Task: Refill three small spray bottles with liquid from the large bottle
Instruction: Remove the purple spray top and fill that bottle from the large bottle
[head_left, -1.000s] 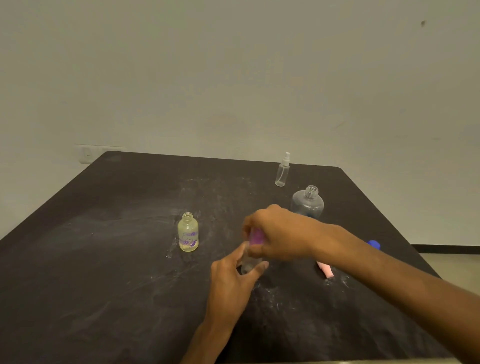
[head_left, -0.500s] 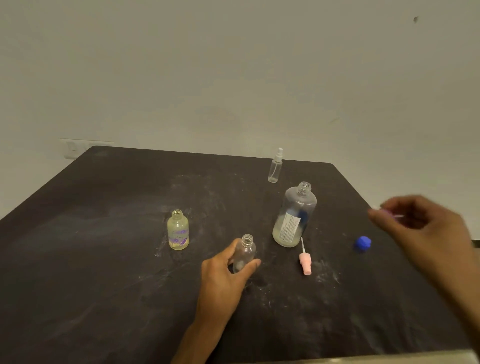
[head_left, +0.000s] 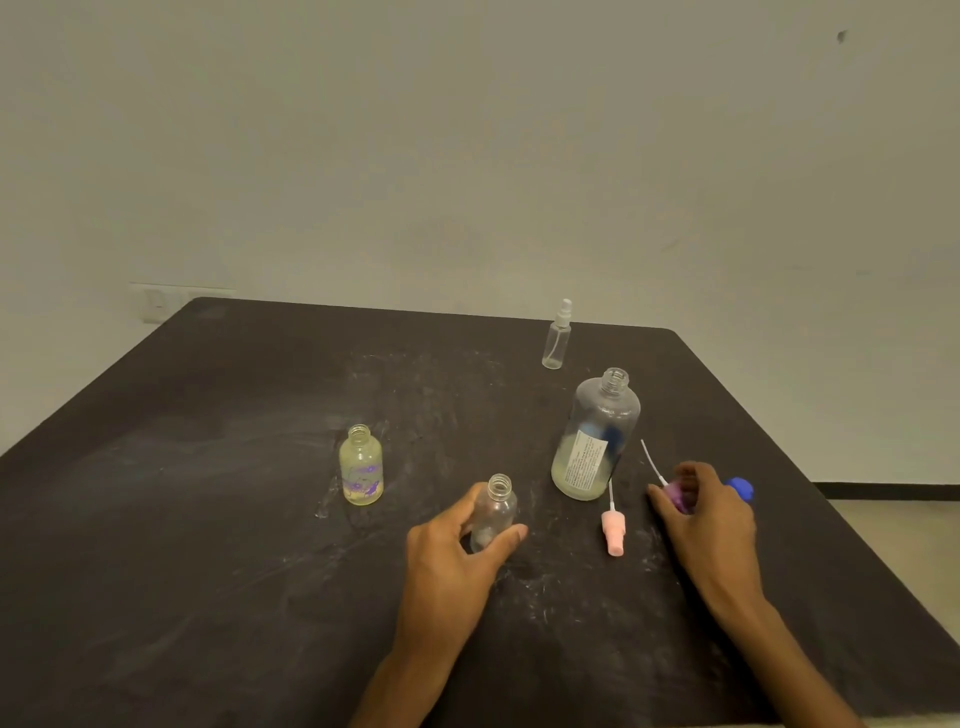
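I am gripping the small open bottle upright in my left hand, my right hand pinching the purple sprayer, the big bottle standing upright just up-left of my right hand, which is the nearer one.

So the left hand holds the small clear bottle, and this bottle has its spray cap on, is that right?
Not quite. The head view shows the left hand holding the small clear bottle, but its threaded neck is open, with no spray cap on it. The rest is correct.
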